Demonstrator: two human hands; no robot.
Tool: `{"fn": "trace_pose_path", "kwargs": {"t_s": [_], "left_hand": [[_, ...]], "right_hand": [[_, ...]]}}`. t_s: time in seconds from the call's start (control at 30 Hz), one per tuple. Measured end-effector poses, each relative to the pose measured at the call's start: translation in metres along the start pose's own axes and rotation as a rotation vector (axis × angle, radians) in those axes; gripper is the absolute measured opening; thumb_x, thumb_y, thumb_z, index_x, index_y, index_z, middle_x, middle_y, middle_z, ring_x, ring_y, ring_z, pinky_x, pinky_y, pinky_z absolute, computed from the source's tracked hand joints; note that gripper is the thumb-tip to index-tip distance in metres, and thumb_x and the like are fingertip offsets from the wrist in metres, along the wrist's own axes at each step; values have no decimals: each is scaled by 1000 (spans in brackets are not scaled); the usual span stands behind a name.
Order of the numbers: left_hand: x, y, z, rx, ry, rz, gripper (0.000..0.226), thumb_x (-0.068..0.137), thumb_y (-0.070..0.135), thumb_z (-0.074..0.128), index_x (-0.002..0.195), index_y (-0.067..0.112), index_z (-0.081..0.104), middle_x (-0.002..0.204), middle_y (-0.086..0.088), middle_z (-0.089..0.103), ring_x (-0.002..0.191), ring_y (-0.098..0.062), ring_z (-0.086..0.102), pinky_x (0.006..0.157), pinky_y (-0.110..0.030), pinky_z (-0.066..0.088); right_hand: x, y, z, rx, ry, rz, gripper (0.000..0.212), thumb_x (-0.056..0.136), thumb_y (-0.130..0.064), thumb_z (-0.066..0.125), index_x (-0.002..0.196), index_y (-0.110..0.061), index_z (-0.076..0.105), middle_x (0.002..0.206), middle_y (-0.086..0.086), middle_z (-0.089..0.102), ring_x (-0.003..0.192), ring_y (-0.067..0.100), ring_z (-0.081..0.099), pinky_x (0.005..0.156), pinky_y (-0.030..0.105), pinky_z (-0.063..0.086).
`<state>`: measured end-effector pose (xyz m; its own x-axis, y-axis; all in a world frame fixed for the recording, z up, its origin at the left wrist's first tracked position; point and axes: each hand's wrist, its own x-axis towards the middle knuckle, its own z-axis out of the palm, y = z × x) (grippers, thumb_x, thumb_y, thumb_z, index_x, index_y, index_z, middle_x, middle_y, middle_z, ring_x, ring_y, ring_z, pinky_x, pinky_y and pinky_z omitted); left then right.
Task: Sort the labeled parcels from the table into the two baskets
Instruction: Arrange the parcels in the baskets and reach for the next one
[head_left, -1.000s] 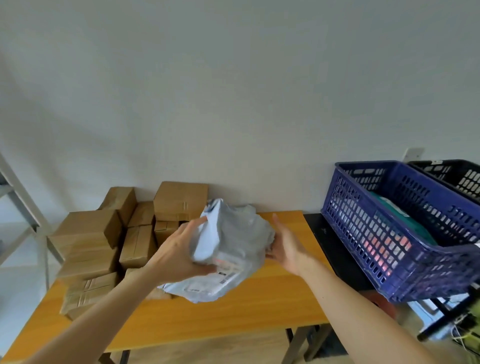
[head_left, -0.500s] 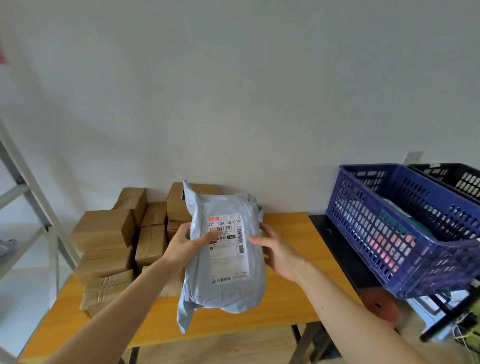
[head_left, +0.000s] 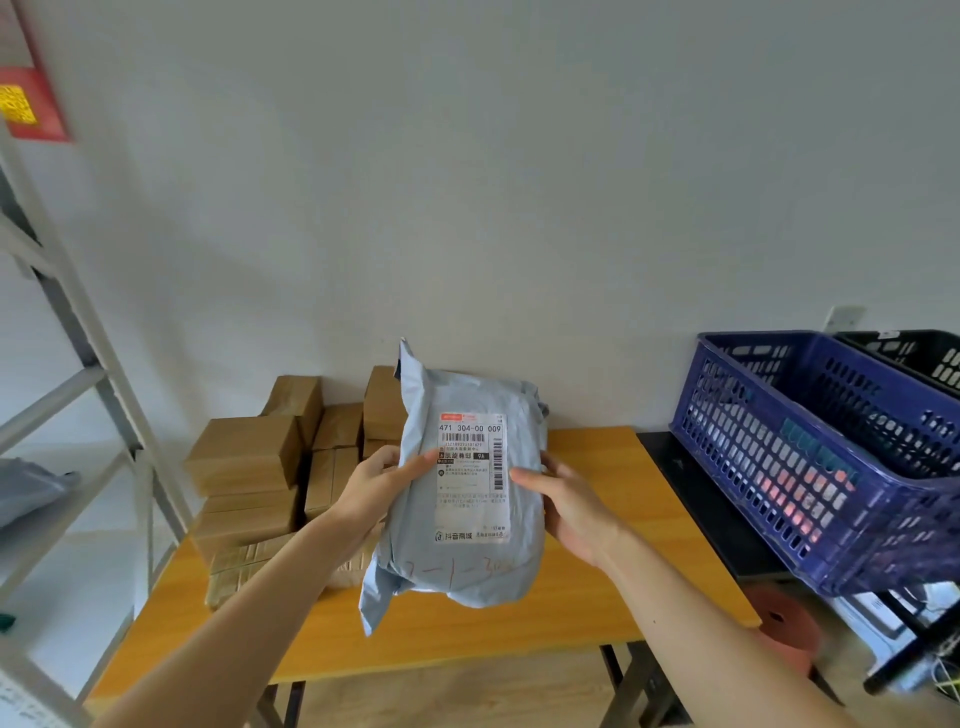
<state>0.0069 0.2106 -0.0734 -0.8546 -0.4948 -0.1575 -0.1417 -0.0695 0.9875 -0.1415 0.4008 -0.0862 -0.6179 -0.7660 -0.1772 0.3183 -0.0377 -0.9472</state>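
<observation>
One grey plastic mailer clasped by left hand, right hand; two baskets: blue plastic basket, black plastic basket.

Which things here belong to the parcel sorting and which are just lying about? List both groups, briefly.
Job:
grey plastic mailer parcel with white label, held by left hand and right hand
brown cardboard boxes on the orange wooden table
blue plastic lattice basket
black plastic lattice basket

Lying about:
grey metal shelf frame
red wall poster
white wall socket
</observation>
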Motion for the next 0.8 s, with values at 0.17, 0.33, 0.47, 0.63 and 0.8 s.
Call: {"fn": "trace_pose_path", "kwargs": {"t_s": [0.17, 0.33, 0.47, 0.63, 0.8], "left_hand": [[-6, 3, -6, 17, -51, 25, 52, 69, 53, 78, 107, 18, 71, 104, -4, 73, 96, -25, 70, 88, -46, 55], [-7, 11, 4, 2, -11, 53, 48, 65, 52, 78, 99, 19, 73, 98, -5, 74, 88, -25, 72, 77, -42, 58], [-2, 15, 26, -5, -33, 68, 41, 71, 49, 78, 100, 20, 73, 98, -4, 74, 88, -24, 72, 78, -42, 58], [1, 10, 67, -6, -20, 80, 47, 74, 42, 77, 108, 13, 66, 98, -4, 74, 91, -23, 71, 83, -43, 57], [-6, 10, 114, -8, -17, 65, 47, 75, 39, 78, 108, 9, 63, 100, -8, 72, 93, -27, 69, 87, -46, 55]], "right_hand": [[-5, -1, 7, 61, 32, 13, 53, 84, -10, 70, 131, -10, 48, 120, 12, 67, 111, 30, 63, 102, 50, 45], [-17, -11, 5, 39, 67, -30, 48, 84, -9, 69, 129, -11, 52, 118, 11, 68, 110, 29, 64, 102, 50, 45], [-35, -19, -13, 41, 62, -68, 44, 86, -11, 62, 130, -13, 54, 122, 12, 66, 115, 30, 61, 105, 49, 43], [-59, -21, -44, 32, 114, -113, 41, 87, -7, 60, 127, -14, 57, 120, 9, 67, 112, 27, 63, 102, 45, 45], [-89, -19, -76, 74, 209, -138, 50, 71, -15, 70, 120, -12, 57, 110, 10, 71, 100, 24, 69, 78, 33, 54]]}}
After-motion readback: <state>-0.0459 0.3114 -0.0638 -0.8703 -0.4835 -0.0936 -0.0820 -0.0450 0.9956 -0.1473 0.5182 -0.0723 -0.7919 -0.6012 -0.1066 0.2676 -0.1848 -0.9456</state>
